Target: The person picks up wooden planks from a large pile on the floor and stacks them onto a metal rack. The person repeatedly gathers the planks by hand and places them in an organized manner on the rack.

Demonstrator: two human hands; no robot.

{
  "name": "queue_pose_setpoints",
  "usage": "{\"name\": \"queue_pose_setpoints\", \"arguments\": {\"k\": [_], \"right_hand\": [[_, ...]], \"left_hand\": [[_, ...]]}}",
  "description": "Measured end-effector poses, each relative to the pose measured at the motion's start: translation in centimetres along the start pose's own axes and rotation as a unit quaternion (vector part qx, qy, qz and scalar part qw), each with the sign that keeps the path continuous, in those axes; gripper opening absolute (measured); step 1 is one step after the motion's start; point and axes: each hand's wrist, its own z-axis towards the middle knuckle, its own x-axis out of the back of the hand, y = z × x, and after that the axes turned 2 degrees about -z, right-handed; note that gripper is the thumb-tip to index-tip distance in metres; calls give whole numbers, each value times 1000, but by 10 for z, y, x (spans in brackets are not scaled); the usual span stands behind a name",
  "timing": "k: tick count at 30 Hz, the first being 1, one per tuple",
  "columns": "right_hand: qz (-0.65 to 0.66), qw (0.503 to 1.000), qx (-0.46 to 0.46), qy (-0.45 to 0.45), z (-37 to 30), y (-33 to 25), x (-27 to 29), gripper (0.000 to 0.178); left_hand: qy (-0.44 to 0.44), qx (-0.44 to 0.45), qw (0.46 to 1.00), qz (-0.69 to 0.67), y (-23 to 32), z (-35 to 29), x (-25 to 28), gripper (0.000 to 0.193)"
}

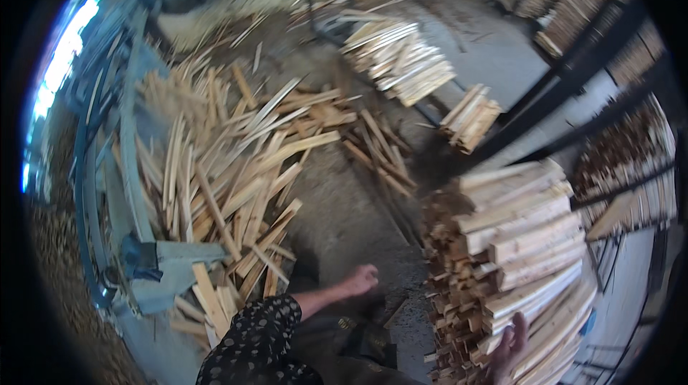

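Observation:
My left hand (360,280) hangs over the dark ground in the middle, its fingers curled in, with nothing visible in it. The arm behind it wears a dark patterned sleeve (252,335). At the lower right, my right hand (507,350) is beside the tall stack of cut wooden boards (534,231), fingers up and apart, holding nothing. Whether it touches the boards I cannot tell. On the left, a loose heap of wooden slats (247,163) lies in a tangle, nearer my left hand.
A blue-grey metal frame (129,148) runs along the left, past the heap. Farther back stand a pile of boards (401,59) and a small bundle (471,118). Dark metal posts (552,88) slant across the right, with more stacked wood (627,152) behind.

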Motion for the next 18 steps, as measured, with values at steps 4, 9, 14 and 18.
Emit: {"name": "queue_pose_setpoints", "arguments": {"k": [4, 9, 14, 18], "right_hand": [[-16, 923, 93, -373, 21, -100, -179, 40], [-38, 721, 259, -641, -5, -195, -358, 41], [17, 644, 331, -690, 11, -206, -495, 39], [-119, 646, 384, -649, 99, -179, -592, 42]], "left_hand": [[127, 49, 986, -100, -41, 11, 95, 34], [239, 118, 945, -189, -112, 23, 193, 32], [296, 242, 821, -425, -134, 36, 306, 29], [272, 262, 781, -498, -118, 109, 335, 30]]}}
